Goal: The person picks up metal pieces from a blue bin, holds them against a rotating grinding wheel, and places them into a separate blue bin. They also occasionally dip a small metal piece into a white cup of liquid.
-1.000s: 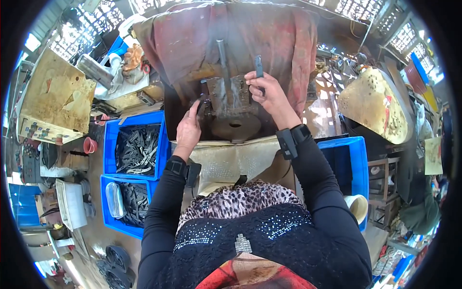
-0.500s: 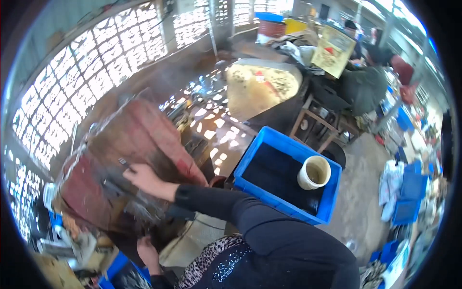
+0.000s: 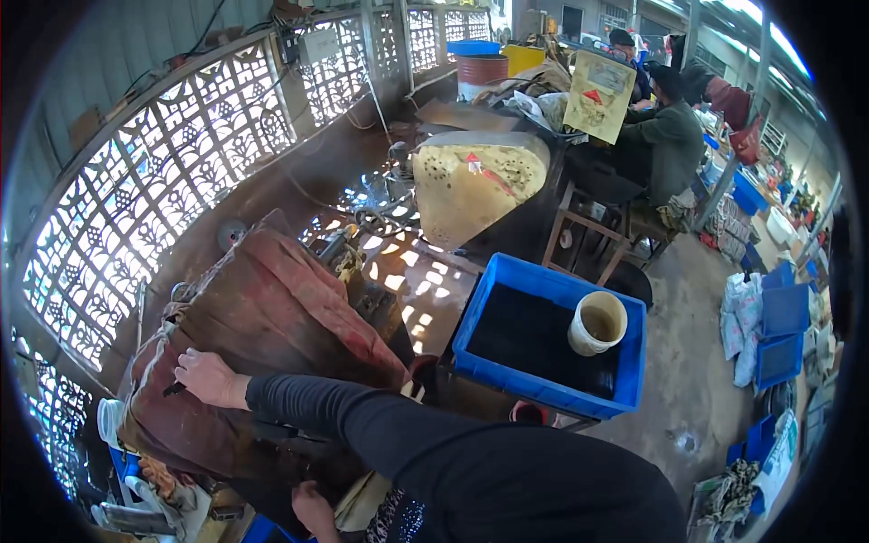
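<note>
My right hand reaches across from the right in a black sleeve, over a dirty red-brown cloth draped on a bulky form. Its fingers are closed on a small dark piece whose kind I cannot make out; one end sticks out below the fingers. My left hand is low in the picture, close to my body and beside the dark lower part of the draped form. Its fingers are curled in, and whatever they may hold is hidden in shadow.
Right of my arm stands a blue tray with a dark bottom and a whitish bucket. Beyond are a stained cream guard and a seated co-worker. A lattice wall runs along the left. Blue crates stand far right.
My right hand has moved left and down across the cloth, still with a dark piece. My left hand has shifted slightly right and down in the picture. The view has turned a little.
</note>
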`<state>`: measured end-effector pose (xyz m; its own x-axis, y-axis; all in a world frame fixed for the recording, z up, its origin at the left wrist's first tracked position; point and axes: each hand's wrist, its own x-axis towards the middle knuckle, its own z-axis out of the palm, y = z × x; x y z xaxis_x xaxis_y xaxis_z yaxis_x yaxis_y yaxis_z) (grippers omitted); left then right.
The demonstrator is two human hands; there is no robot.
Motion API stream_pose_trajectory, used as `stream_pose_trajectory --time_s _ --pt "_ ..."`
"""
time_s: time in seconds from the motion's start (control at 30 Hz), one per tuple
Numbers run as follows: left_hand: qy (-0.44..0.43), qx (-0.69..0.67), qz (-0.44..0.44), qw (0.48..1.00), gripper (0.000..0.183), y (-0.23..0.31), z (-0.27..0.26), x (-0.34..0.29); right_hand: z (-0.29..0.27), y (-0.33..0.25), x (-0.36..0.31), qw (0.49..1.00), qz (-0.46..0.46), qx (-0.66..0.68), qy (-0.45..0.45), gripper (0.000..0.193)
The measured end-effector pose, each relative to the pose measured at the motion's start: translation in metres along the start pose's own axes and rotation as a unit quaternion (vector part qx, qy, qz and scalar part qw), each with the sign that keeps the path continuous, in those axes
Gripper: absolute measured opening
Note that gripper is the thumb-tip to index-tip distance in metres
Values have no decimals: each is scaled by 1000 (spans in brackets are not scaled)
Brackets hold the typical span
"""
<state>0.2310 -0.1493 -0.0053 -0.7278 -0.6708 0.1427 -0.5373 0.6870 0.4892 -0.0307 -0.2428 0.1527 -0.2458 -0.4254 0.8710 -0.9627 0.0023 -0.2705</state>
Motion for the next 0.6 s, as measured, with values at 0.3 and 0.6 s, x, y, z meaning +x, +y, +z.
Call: stream_pose_trajectory --time_s 0.3,0.6 --pt "-28 -41 28 998 14 -3 -8 -3 9 -3 -3 999 5 10 -34 13" --pt "-31 13 117 993 20 11 -23 -6 3 -2 -5 998 17 44 -43 13"
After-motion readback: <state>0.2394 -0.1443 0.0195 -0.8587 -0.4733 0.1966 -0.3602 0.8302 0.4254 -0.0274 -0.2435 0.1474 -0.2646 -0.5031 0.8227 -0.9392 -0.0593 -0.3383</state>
